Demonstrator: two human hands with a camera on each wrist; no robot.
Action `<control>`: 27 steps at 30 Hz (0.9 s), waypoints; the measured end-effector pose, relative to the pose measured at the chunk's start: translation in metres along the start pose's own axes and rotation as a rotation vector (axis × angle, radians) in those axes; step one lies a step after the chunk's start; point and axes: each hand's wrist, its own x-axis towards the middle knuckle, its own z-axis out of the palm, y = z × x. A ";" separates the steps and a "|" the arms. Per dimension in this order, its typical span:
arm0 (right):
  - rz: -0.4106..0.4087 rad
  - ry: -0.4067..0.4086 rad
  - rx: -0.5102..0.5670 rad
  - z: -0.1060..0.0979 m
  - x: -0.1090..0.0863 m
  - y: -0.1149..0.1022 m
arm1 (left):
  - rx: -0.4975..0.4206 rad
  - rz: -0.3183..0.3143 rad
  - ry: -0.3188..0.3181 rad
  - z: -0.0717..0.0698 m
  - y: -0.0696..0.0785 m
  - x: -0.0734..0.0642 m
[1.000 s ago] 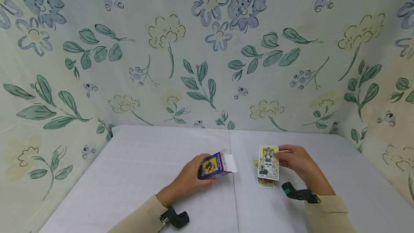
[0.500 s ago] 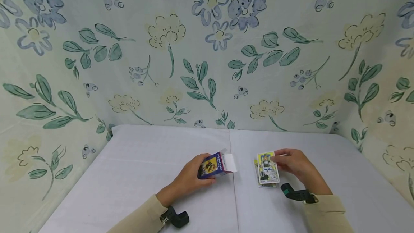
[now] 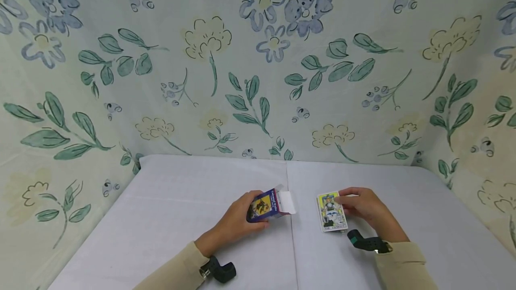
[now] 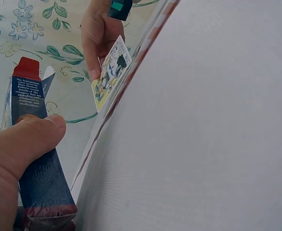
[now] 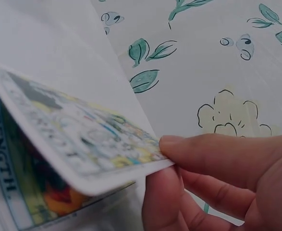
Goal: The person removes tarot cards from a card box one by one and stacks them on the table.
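Observation:
A tarot card with a yellow-topped picture is pinched at its right edge between thumb and fingers of my right hand. In the right wrist view that card tilts over a second card lettered STRENGTH, which it mostly covers in the head view. My left hand grips a dark blue card box with its white flap open toward the right. Seen from the left wrist, the thumb lies across the printed side of the box and a red end flap stands up.
A white cloth with a crease down its middle covers the table. Behind it and at both sides hangs a floral curtain. Each wrist wears a black camera, one on the left and one on the right.
My right hand has brought the pinched card down and slightly left, so that it covers nearly all of the card beneath. The left hand and its box have stayed in place.

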 end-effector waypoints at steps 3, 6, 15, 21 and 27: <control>0.007 0.010 -0.007 0.002 0.000 0.001 | 0.001 0.000 0.001 0.000 0.000 0.000; 0.009 0.024 -0.028 0.004 0.000 0.001 | -0.008 -0.003 -0.001 0.000 0.001 -0.001; -0.006 0.070 -0.113 0.009 -0.004 -0.004 | -0.002 -0.007 -0.003 -0.002 0.002 0.000; -0.017 0.083 -0.158 0.010 -0.003 -0.002 | 0.004 -0.003 -0.002 -0.001 0.001 0.000; -0.023 0.102 -0.204 0.012 -0.003 -0.001 | -0.002 -0.002 -0.004 -0.001 0.001 0.000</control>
